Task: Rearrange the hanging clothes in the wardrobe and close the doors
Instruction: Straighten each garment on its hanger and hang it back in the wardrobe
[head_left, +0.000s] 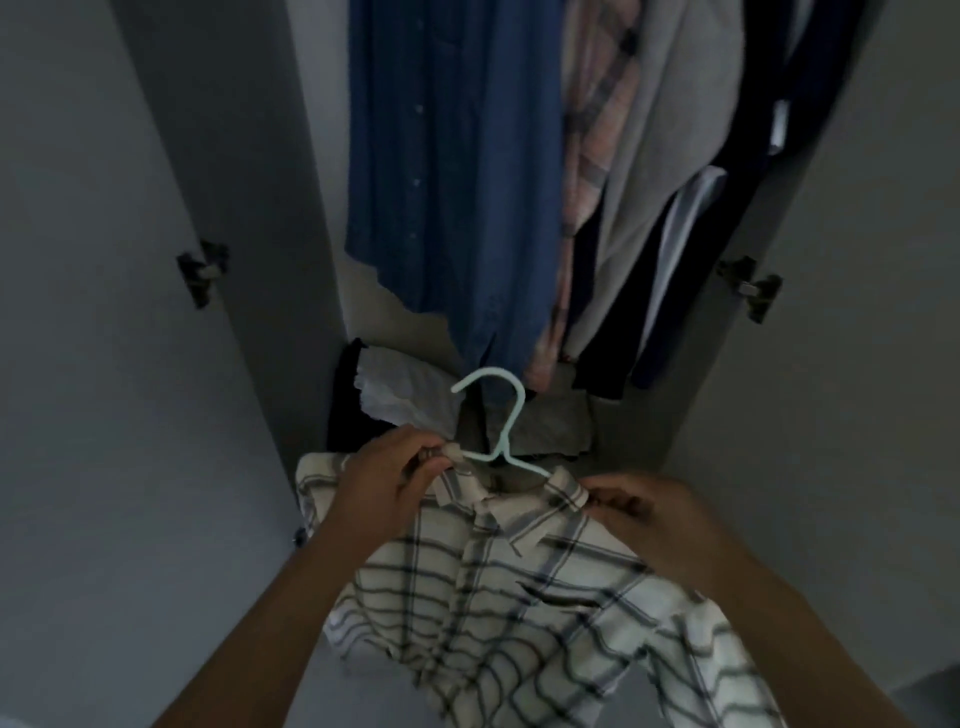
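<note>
**closet_newbie:** ok so what's the shirt look like here?

**hangerguy:** white plaid shirt (519, 597) with dark grid lines, pointed collar, button placket down the middle. It's on a pale mint hanger (501, 415), held low in front of the open wardrobe, not hung on anything. Fabric looks rumpled, and a sleeve trails off toward the bottom right.

**closet_newbie:** which way is it facing?

**hangerguy:** front side up toward the camera, collar pointing away toward the wardrobe, hem end toward the person. So the long axis runs roughly from the wardrobe back to the wearer, tilted a bit to the right. The hook sticks up past the collar and its open end curls left.

**closet_newbie:** hands?

**hangerguy:** left hand (395, 473) pinches the collar/shoulder at the hanger's left arm, fingers curled. Right hand (644, 512) pinches the fabric at the right shoulder edge, also curled.

**closet_newbie:** and behind it?

**hangerguy:** a long blue denim garment (452, 171) hangs inside, with a pink plaid shirt (592, 130), a grey top (670, 130) and dark clothes (748, 156) to its right. Folded stuff (405, 389) lies on the wardrobe floor. Both doors (104, 364) stand open.
</note>
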